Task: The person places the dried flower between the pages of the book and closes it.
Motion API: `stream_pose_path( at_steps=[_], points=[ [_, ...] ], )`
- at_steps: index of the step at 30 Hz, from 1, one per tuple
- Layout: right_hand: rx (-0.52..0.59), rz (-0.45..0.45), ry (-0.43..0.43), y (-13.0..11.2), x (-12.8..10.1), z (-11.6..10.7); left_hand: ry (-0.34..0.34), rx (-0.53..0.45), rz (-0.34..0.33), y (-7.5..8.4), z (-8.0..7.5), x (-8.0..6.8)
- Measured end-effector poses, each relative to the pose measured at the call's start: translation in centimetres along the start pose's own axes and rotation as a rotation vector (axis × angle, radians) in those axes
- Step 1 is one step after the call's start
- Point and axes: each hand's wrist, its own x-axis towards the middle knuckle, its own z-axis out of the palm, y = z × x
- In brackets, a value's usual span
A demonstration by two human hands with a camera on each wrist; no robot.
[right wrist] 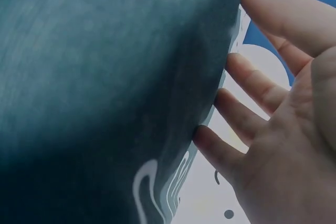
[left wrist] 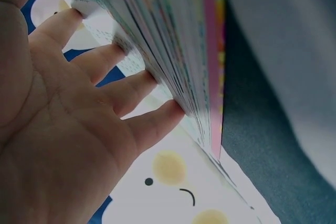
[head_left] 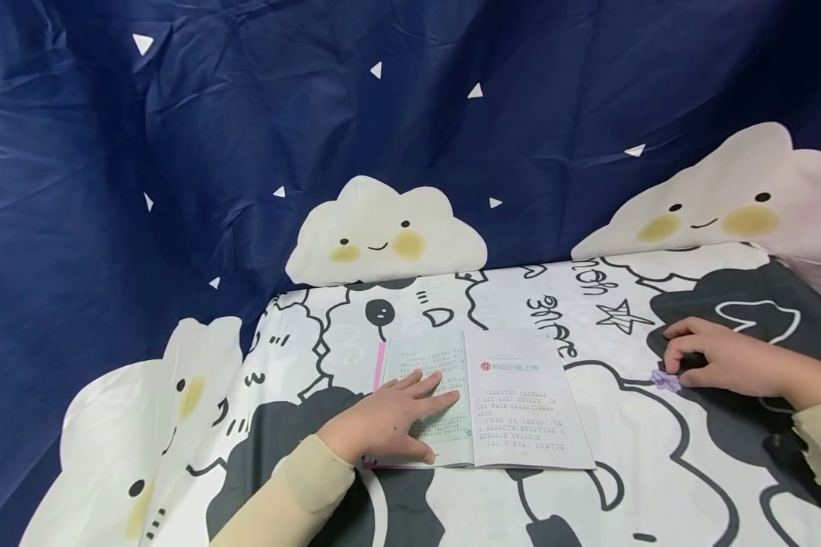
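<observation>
An open book (head_left: 520,403) lies on the patterned cloth, with a green-tinted left page and a white right page. My left hand (head_left: 397,416) rests on the left page with its fingers spread. In the left wrist view, the fingertips (left wrist: 140,80) press against the page above the thick stack of leaves. Off to the right, my right hand (head_left: 721,361) pinches a small purple flower-like piece (head_left: 667,380) between thumb and forefinger, low on the cloth's dark patch. The right wrist view shows the other fingertips (right wrist: 206,135) touching the cloth; the purple piece is hidden there.
A white cloth (head_left: 629,433) with black cartoon drawings covers the surface. Cloud-shaped cushions stand along its edges: one at the back (head_left: 383,232), one at the right (head_left: 725,197) and white ones at the left (head_left: 109,425). A dark blue curtain (head_left: 410,99) hangs behind.
</observation>
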Motion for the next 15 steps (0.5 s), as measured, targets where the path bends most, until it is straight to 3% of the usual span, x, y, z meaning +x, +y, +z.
stream_pose_path(
  at_steps=[15],
  points=[
    [-0.039,-0.012,0.031,-0.38,0.11,0.11,0.009,-0.003,0.002,0.0,0.2,0.02]
  ],
)
